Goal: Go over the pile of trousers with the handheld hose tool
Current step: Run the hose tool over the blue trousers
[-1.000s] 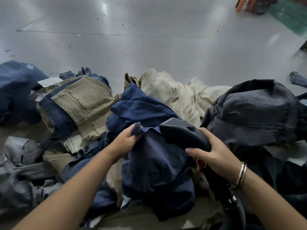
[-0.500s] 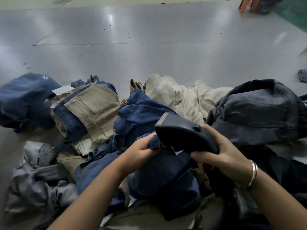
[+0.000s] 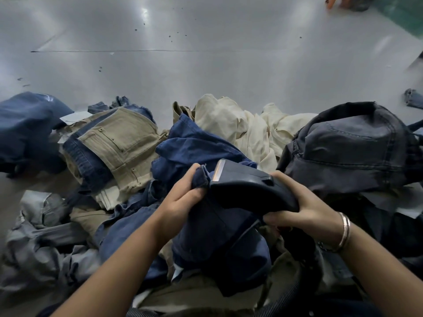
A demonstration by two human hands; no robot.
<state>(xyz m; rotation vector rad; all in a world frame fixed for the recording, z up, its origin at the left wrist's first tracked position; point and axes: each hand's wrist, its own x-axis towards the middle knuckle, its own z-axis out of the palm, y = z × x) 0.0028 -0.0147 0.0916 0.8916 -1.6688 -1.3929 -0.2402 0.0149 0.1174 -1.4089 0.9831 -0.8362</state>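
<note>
A pile of trousers lies on a grey floor: khaki trousers [image 3: 121, 143], cream trousers [image 3: 238, 124], dark grey trousers [image 3: 352, 147] and dark blue trousers [image 3: 201, 147] in the middle. My left hand [image 3: 183, 197] grips a bunched fold of the dark blue trousers. My right hand [image 3: 304, 209] holds the black handheld hose tool [image 3: 249, 188] by its neck. The tool's flat metal-edged mouth points left and up, right beside the fold in my left hand. Its ribbed hose [image 3: 281, 300] runs down to the bottom edge.
Grey trousers [image 3: 43, 232] lie crumpled at the lower left and more blue denim [image 3: 27, 124] at the far left. Bare grey floor [image 3: 206, 60] stretches beyond the pile. Orange stool legs [image 3: 332, 2] stand at the top right by a green floor patch.
The tool's head has lifted and tilted, so its metal-edged mouth now shows. My left hand has drawn the blue fold closer to that mouth. The view shifted slightly.
</note>
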